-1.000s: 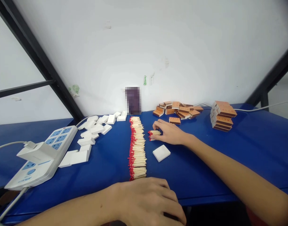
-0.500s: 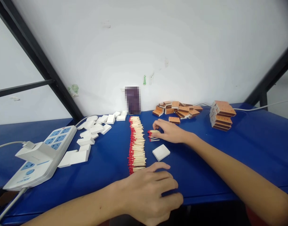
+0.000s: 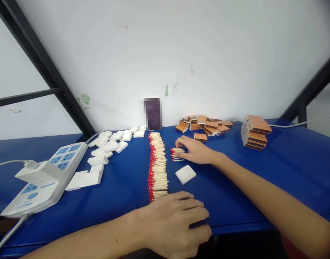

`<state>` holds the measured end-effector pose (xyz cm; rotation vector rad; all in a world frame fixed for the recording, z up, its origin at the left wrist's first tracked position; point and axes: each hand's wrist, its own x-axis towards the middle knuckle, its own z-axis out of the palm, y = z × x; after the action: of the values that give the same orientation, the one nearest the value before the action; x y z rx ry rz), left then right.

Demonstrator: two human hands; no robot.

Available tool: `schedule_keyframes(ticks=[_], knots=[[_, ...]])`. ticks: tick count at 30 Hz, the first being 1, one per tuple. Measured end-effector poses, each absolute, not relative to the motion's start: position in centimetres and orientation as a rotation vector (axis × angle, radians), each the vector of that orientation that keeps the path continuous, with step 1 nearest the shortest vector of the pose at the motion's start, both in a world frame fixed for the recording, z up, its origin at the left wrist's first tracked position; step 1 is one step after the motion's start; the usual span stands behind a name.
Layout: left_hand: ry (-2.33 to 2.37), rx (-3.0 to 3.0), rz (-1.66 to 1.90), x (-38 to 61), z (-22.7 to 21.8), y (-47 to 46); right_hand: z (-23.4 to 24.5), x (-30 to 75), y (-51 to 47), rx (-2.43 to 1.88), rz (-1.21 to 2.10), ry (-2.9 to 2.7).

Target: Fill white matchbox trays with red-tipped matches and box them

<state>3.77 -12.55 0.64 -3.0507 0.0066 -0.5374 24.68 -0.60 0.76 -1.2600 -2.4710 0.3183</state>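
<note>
My right hand (image 3: pixel 193 149) is bent over a small group of red-headed matches (image 3: pixel 177 159) on the blue table, thumb on the near side and index finger curled on the far side. The matches' right ends are partly hidden by the fingers. My left hand (image 3: pixel 178 223) hovers or rests near the table's front edge, palm down, fingers extended and holding nothing. Between the hands lies a small white matchbox tray (image 3: pixel 186 175), seemingly face down. A long row of matches (image 3: pixel 158 162) runs away from me, heads to the left; its near end meets my left hand.
Several white trays (image 3: pixel 111 145) lie scattered at the left, beside a white power strip (image 3: pixel 57 183) with a plugged-in adapter (image 3: pixel 39 173). Orange matchboxes (image 3: pixel 212 125) are heaped by the wall; others are stacked (image 3: pixel 255 131) at the right. A blurred dark rectangle (image 3: pixel 153 114) leans on the wall.
My left hand has shifted slightly down, with its fingers a little flatter. My right hand stays at the small group of matches. The whole view has moved slightly.
</note>
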Motion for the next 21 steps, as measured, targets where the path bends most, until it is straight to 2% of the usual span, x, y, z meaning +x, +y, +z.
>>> schedule_keyframes(ticks=[21], knots=[[-0.458,-3.055,-0.366,3.27,1.49,-12.71,0.93,24.63,-0.82,-1.254,0.313,-2.470]])
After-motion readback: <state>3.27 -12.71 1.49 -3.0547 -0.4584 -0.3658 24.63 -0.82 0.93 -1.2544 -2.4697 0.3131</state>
